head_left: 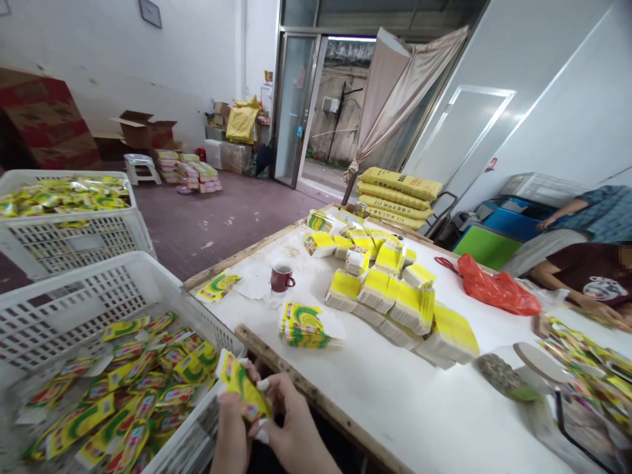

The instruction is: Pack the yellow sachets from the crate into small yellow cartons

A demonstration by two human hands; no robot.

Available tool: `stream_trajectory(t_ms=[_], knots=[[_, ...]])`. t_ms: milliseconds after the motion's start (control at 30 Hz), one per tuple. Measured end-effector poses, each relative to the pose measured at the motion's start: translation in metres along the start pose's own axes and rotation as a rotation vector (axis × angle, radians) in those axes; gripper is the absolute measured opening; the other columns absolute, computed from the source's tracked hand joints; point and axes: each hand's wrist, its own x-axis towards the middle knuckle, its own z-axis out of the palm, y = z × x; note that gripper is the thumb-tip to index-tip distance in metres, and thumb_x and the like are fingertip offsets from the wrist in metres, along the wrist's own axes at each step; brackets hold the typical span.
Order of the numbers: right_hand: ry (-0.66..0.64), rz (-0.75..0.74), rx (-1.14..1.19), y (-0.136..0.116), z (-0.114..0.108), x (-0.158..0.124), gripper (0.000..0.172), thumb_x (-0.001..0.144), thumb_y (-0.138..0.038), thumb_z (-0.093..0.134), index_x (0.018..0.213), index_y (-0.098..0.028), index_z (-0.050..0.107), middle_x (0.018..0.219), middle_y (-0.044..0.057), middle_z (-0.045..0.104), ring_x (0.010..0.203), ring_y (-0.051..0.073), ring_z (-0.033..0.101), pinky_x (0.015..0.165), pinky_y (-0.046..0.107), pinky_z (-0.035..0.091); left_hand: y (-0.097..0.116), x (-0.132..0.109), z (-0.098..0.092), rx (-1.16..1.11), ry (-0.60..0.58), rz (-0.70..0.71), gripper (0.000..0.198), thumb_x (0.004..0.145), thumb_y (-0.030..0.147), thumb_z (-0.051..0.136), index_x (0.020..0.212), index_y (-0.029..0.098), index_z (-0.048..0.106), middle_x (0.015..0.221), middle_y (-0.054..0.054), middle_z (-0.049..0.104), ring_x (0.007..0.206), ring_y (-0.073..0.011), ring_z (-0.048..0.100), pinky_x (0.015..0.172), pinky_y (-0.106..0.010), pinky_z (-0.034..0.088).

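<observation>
One packet stack (243,390), long axis slanting down-right, clasped by left hand (231,438), right hand (296,431)

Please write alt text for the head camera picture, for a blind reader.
The left hand and right hand hold a small stack of yellow packets between a white crate of loose packets and a white table. The table bears yellow bundles and a red mug; another person is at the far right.
</observation>
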Motion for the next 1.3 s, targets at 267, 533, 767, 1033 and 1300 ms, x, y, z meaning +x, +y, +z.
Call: stream_trajectory(t_ms=[267,533,767,1033,1300], knots=[[0.137,-0.245,-0.352,-0.013,-0.051,0.009,0.027,0.077,-0.006,0.052,0.087,-0.021,0.072,0.076,0.0,0.067,0.072,0.015,0.062,0.068,0.024,0.046,-0.005,0.013,-0.034,0.291,-0.151,-0.022,0.053,0.06,0.065,0.082,0.084,0.018,0.075,0.082,-0.008,0.078,0.086,-0.0311,0.072,0.079,-0.038,0.061],[-0.236,-0.583,-0.821,-0.033,-0.062,0.002,0.026,0.096,-0.012,0.054,0.094,-0.029,0.074,0.081,0.001,0.07,0.082,0.016,0.059,0.075,0.027,0.047,0.02,0.034,-0.067,0.604,-0.752,-0.165,0.102,0.048,0.043,0.092,0.142,0.027,0.054,0.144,-0.01,0.059,0.132,-0.0386,0.054,0.115,-0.051,0.04],[0.103,-0.542,-0.811,-0.004,-0.037,-0.011,0.023,0.098,-0.016,0.049,0.098,-0.026,0.07,0.086,0.006,0.067,0.082,0.019,0.058,0.071,0.03,0.049,-0.008,-0.018,-0.027,0.592,-0.449,-0.066,0.076,0.068,0.036,0.075,0.137,0.021,0.048,0.141,-0.011,0.06,0.136,-0.0329,0.051,0.114,-0.042,0.041],[0.432,-0.227,-0.181,0.02,-0.017,-0.016,0.027,0.086,-0.025,0.062,0.112,-0.023,0.055,0.094,0.003,0.064,0.084,0.018,0.062,0.079,0.031,0.054,-0.004,-0.037,-0.007,0.619,-0.19,0.149,0.07,0.066,0.036,0.075,0.129,0.022,0.046,0.114,-0.01,0.069,0.105,-0.0294,0.068,0.094,-0.039,0.053],[0.135,0.21,0.293,-0.001,-0.015,-0.008,0.059,0.078,-0.058,0.071,0.123,-0.021,0.061,0.124,0.011,0.069,0.121,0.028,0.062,0.108,0.044,0.045,-0.002,-0.048,-0.004,0.722,-0.45,0.238,0.053,0.065,0.024,0.069,0.115,0.025,0.052,0.102,-0.008,0.071,0.091,-0.0274,0.069,0.084,-0.036,0.053]])
